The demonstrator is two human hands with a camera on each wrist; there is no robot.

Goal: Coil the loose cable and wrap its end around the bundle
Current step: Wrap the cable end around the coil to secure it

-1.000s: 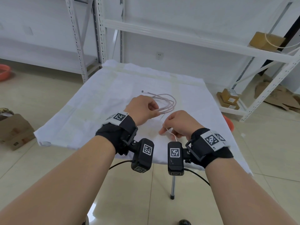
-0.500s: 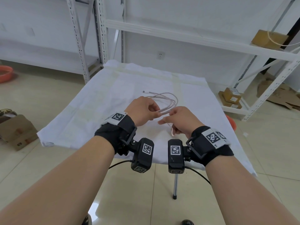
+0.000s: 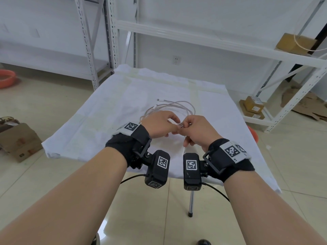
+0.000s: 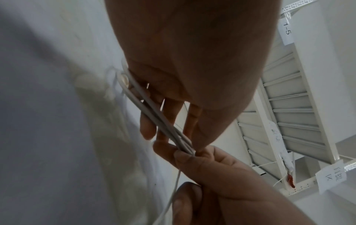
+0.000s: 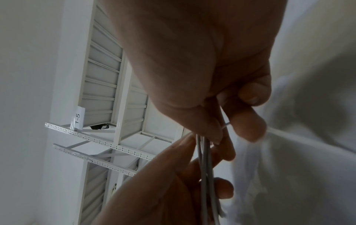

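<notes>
A thin white cable [image 3: 174,105] lies in several loops on the white cloth of the table [image 3: 109,110], one plug end [image 3: 158,99] pointing left at the far side. My left hand [image 3: 163,123] holds the near side of the loops as a bundle [image 4: 163,121] between thumb and fingers. My right hand [image 3: 192,127] meets it fingertip to fingertip and pinches the same strands [image 5: 205,152]. A single loose strand [image 4: 174,191] runs down from the pinch toward me, under the right palm.
White metal shelving [image 3: 212,45] stands behind and to the right of the table, with cardboard boxes [image 3: 253,106] on its low shelf. A cardboard box [image 3: 17,140] sits on the floor at left, an orange basin [image 3: 7,78] beyond. The table leg [image 3: 190,204] shows below.
My right hand rose from the cloth and moved left and forward to meet my left hand at the bundle. The left hand kept its hold on the loops.
</notes>
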